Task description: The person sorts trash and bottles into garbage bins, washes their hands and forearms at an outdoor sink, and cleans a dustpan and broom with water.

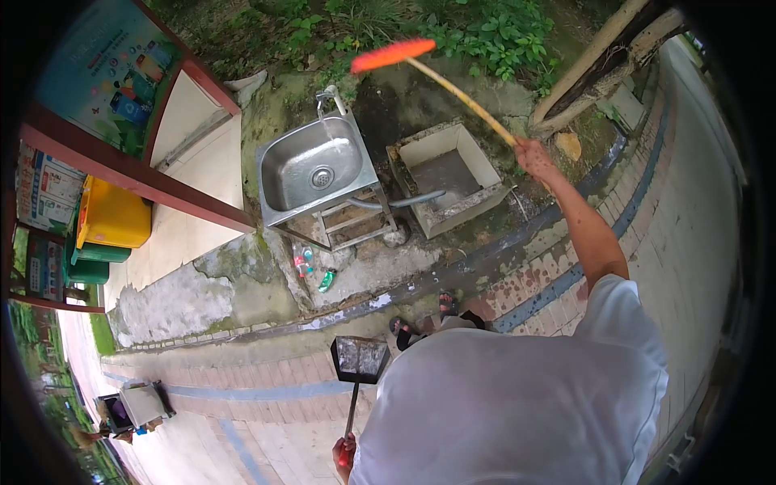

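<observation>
My right hand [533,158], on an outstretched arm, is closed round the yellow-orange handle of a broom [465,99]. The broom's red head is raised above the ground, in front of the plants, and looks slightly blurred. Low in the view, my left hand [345,457] grips the dark pole of a long-handled dustpan [358,358]. The pan hangs beside my feet, its grey inside facing up. Ahead is a metal sink [283,174] with water running from its tap [330,99]. On the ground below it lie a green crushed bottle [327,280] and a red-labelled bottle [303,261].
A square concrete basin [465,222] stands right of the sink, with a grey hose [396,200] running into it. Yellow [115,212] and green bins stand at left behind a red frame [137,166]. A cart [141,404] is at lower left. A tree trunk [598,69] rises at upper right.
</observation>
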`<state>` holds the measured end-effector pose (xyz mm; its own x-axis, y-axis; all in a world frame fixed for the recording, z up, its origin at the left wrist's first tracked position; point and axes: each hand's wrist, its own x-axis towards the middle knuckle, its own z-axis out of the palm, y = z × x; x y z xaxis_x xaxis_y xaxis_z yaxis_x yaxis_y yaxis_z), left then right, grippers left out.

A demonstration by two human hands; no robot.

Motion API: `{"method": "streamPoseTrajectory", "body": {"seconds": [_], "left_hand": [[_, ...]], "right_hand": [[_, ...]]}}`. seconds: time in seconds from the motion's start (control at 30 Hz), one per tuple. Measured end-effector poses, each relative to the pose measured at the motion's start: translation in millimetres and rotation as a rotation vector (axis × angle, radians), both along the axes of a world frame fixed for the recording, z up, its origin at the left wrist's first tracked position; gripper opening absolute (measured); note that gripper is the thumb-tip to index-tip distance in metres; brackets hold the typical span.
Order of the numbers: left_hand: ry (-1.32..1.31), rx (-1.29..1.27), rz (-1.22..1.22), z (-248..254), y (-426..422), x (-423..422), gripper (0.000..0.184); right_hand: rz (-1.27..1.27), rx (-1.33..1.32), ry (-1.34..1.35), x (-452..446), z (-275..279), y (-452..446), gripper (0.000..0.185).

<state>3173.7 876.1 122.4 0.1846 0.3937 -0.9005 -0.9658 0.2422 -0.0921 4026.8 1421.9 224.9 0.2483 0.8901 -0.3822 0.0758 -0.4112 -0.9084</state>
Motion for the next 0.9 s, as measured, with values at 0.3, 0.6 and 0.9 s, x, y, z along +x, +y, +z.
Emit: {"method": "streamPoseTrajectory", "body": {"seconds": [0.3,0.6,0.9], "left_hand": [[0.242,0.055,0.009,74.1,67.4,63.1,0.028],[0.197,0.252,-0.094,-38.9,0.9,-13.7,0.026],[0.488,0.348,-0.278,29.3,52.1,37.3,0.03]], "right_hand": [[0.097,0.374,-0.806,-41.4,-40.4,-22.6,0.019],[0.077,-0.356,-0.278,-38.7,39.1,-118.5,0.031],[0.089,-0.113,-0.823,32.0,-53.6,-292.9,0.029]]}}
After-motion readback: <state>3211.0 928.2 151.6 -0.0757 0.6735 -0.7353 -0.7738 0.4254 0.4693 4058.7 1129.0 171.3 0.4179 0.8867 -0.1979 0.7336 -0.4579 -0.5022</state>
